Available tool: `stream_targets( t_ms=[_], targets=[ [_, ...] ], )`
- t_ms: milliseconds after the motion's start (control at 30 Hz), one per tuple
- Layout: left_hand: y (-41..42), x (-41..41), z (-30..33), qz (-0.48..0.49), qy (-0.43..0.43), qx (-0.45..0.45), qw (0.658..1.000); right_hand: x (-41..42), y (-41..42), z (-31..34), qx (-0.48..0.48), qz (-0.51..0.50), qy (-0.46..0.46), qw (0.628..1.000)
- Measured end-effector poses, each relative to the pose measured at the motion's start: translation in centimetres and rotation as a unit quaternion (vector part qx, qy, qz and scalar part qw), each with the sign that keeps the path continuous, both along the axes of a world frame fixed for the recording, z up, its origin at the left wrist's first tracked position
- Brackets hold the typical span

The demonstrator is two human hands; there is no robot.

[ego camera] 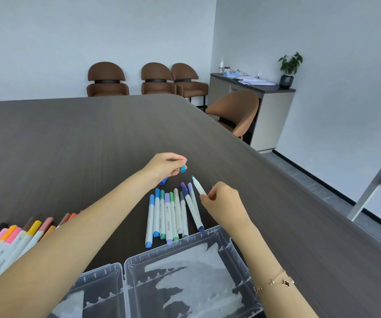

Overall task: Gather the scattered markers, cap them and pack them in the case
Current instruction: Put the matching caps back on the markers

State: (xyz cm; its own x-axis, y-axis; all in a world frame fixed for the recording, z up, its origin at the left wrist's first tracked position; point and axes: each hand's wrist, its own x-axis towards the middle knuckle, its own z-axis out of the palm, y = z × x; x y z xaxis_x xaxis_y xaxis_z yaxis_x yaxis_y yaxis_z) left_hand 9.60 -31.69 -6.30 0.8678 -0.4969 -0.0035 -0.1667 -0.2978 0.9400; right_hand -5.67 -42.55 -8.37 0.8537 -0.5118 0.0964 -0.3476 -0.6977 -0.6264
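1. Two bare hands above the dark wood-grain desk (93,138): left hand (165,166) curled, pinching a small teal-blue marker cap (183,168) at the fingertips; right hand (222,203) curled round an uncapped white-barrelled marker (198,185), teal tip pointing up toward the cap, the two apart.
2. Nine capped blue, green, purple and grey markers (169,214) side by side on the desk between the hands, just beyond the case.
3. One more blue cap (163,180) on the desk under the left hand.
4. One clear plastic hinged case (208,237) lying open at the near edge, no markers inside.
5. A second group of pink, orange, yellow and brown capped markers (12,239) at the left, partly hidden by the forearm; count unclear.
6. One gold bracelet (274,283) on the right wrist.
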Motion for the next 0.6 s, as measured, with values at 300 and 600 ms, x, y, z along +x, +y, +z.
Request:
stream_targets(
  t_ms=[300, 600],
  targets=[
    [-1.0, -1.4, 0.3, 0.029, 0.143, -0.064, 0.987, -0.2, 0.7, 0.6, 0.037, 0.033, -0.064, 0.997],
    [-1.4, -2.6, -0.3, 0.014, 0.071, -0.021, 0.997, 0.0, 0.7, 0.5, 0.047, 0.018, -0.069, 0.996]
  ],
)
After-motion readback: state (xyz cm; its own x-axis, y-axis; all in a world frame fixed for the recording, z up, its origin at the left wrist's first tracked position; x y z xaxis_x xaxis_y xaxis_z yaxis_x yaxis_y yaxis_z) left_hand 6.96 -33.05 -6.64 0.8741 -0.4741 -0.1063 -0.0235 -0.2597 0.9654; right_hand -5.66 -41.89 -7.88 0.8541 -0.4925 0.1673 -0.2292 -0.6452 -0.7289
